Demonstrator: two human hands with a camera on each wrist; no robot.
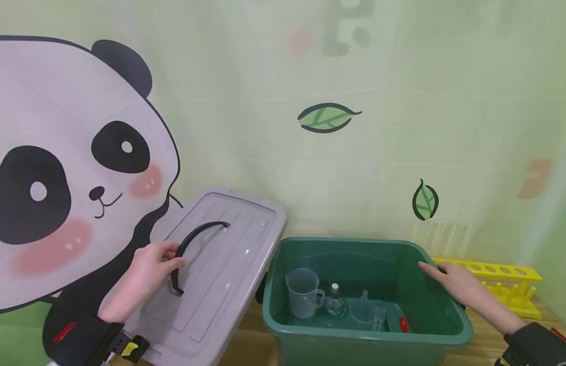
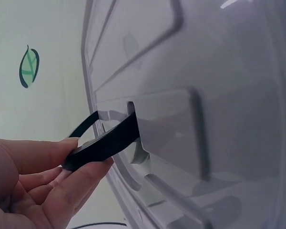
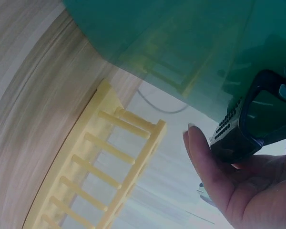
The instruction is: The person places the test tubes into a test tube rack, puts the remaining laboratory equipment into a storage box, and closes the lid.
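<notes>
My left hand [image 1: 150, 267] pinches the black handle [image 2: 100, 145] of a grey plastic lid [image 1: 251, 218] between thumb and fingers. The lid stands tilted beside a green storage bin [image 1: 356, 328], at its left. At the bin's right rim rests my right hand [image 1: 461, 287], fingers extended beside a black latch [image 3: 236, 136]. Inside the bin are a clear measuring jug [image 1: 303, 295], a small bottle [image 1: 335, 305] with a white cap, a clear funnel [image 1: 362, 309], some small clear pieces [image 1: 379, 317] and a red object [image 1: 404, 324].
A yellow test tube rack [image 1: 511, 272] stands right of the bin on the wooden table [image 1: 486, 335], with clear tubes [image 1: 454, 239] upright behind the bin's right corner. A curtain [image 1: 246, 101] printed with a panda and leaves hangs close behind.
</notes>
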